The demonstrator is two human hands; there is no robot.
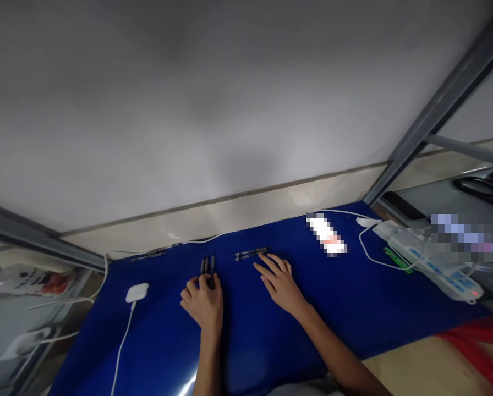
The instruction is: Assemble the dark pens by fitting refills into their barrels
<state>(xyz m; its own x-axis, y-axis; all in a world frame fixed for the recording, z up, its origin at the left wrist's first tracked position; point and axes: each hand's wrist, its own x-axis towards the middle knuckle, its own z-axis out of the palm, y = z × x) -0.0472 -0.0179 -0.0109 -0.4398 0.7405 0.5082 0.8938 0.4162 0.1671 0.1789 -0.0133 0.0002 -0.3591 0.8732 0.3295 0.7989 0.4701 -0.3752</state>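
On the blue table [263, 308], my left hand [204, 300] has its fingers curled round the lower ends of several dark pens [207, 265], which lie side by side pointing toward the wall. To their right, two slim clear-and-black pens [250, 253] lie nearly crosswise. My right hand [280, 279] is spread, palm down, with a fingertip at the right end of these pens; it grips nothing.
A white earphone case [137, 292] with a cable lies at the left. More pens [148, 256] lie by the wall. Right of my hands are a pixelated bright rectangle [327, 235], a green item [397, 260] and a white power strip [453, 280] with cables.
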